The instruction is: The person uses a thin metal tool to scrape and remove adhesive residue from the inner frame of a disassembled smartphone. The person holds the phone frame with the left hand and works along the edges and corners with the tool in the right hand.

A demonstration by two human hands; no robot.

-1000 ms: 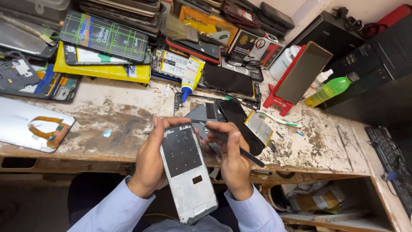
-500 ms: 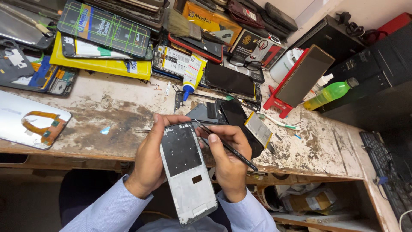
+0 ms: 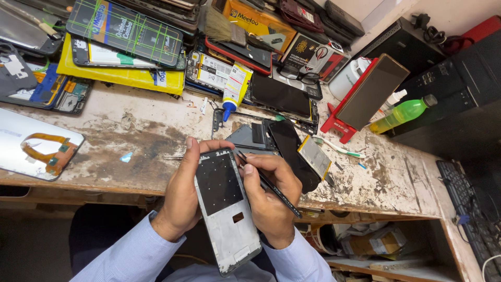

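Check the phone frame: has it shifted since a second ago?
Cannot tell: the phone frame sits at the same spot against the workbench edge, and the camera itself moved.

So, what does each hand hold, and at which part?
Left hand grips the phone frame along its left edge; right hand pinches a thin dark tool near its upper end.

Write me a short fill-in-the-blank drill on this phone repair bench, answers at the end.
1. The left hand holds a phone frame whose upper panel is ____ in colour.
2. The right hand holds a thin dark ____ against the frame's top edge.
3. The bottle lying at the right of the workbench is ____.
4. The glue tube has a ____ nozzle.

Missing words: black; tool; green; blue
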